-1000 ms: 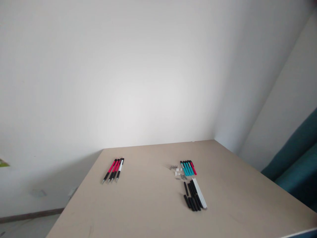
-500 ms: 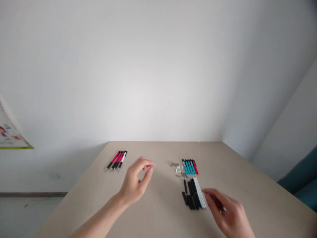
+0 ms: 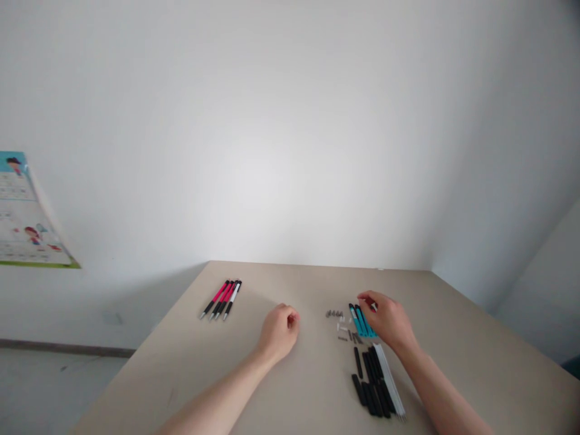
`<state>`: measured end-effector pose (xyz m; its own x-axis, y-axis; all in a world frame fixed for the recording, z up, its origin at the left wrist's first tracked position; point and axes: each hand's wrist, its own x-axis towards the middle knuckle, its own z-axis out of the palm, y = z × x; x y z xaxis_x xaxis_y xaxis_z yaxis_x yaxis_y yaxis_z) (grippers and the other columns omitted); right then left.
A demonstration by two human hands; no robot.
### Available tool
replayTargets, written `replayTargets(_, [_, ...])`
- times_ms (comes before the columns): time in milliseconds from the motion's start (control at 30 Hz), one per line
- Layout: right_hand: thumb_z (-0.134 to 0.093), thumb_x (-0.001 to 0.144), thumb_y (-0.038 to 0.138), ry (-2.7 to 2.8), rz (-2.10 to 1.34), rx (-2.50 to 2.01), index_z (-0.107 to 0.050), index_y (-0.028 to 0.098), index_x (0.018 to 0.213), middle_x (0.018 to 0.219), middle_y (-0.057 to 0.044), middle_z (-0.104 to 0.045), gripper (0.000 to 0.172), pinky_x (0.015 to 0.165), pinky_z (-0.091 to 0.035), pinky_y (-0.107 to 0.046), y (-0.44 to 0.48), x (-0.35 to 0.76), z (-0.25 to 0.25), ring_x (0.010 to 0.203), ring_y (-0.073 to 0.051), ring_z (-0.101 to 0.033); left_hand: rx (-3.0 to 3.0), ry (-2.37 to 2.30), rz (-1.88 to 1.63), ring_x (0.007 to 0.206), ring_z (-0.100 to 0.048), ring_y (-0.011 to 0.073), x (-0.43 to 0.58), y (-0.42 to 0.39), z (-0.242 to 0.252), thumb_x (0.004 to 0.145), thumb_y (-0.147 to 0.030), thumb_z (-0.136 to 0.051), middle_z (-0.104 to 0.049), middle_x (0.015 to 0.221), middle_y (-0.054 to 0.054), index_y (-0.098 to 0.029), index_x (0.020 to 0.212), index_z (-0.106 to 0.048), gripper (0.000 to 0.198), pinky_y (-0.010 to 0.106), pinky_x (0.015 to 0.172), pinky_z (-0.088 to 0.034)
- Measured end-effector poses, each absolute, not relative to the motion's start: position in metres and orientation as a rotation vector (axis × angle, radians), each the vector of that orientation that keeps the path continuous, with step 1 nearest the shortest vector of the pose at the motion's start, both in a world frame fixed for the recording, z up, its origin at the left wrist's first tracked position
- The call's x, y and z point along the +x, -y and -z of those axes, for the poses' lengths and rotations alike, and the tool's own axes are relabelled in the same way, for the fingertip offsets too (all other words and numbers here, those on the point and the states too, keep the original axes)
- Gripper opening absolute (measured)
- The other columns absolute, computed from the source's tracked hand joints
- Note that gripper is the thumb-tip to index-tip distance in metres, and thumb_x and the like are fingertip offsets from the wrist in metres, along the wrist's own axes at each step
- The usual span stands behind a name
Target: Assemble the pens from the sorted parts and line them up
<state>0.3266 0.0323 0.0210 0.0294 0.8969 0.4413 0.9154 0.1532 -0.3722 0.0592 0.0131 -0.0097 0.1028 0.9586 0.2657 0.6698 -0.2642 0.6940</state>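
Note:
My left hand (image 3: 280, 330) is curled closed low over the middle of the table, nothing showing in its fingers. To its right, my right hand (image 3: 388, 320) reaches over the row of teal pen barrels (image 3: 361, 320), its fingers bent together. A small pale bit shows by those fingers, too small to name. The hand hides the row's right end. Nearer me lie black pen parts (image 3: 374, 383) in two rows, with white refills (image 3: 390, 382) alongside. Left of the barrels are small springs (image 3: 334, 314), little white pieces (image 3: 343, 328) and short grey pieces (image 3: 356, 338).
Several assembled pens (image 3: 222, 299) with pink or white barrels and black grips lie at the table's left side. The beige table (image 3: 290, 284) meets a white wall at the back. A poster (image 3: 31, 223) hangs at the far left.
My right hand has moved from beside the refills forward to the teal barrels. My left hand has turned and curled tighter, slightly to the right. The view has shifted a little.

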Motion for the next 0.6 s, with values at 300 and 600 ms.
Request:
replayTargets(300, [-0.046, 0.081, 0.032, 1.861, -0.092, -1.714, -0.069, 0.023, 0.081, 0.077, -0.002, -0.071, 0.025, 0.066, -0.044, -0.026, -0.037, 0.330, -0.015, 0.073, -0.019, -0.065, 2.143, -1.327, -0.842, 0.069, -0.059, 0.0152, 0.051, -0.018, 0.002, 0.080, -0.019, -0.052, -0.068, 0.077, 0.003, -0.018, 0.078, -0.071, 0.019, 0.024, 0.064, -0.041])
replayTargets(600, [-0.047, 0.079, 0.031, 1.928, -0.107, -1.665, -0.069, 0.024, 0.080, 0.078, -0.001, -0.070, 0.023, 0.068, -0.044, -0.026, -0.034, 0.320, -0.017, 0.076, -0.018, -0.064, 2.152, -1.285, -0.843, 0.067, -0.058, 0.0136, 0.050, -0.018, 0.001, 0.080, -0.018, -0.052, -0.068, 0.077, 0.002, -0.018, 0.078, -0.071, 0.019, 0.022, 0.062, -0.040])
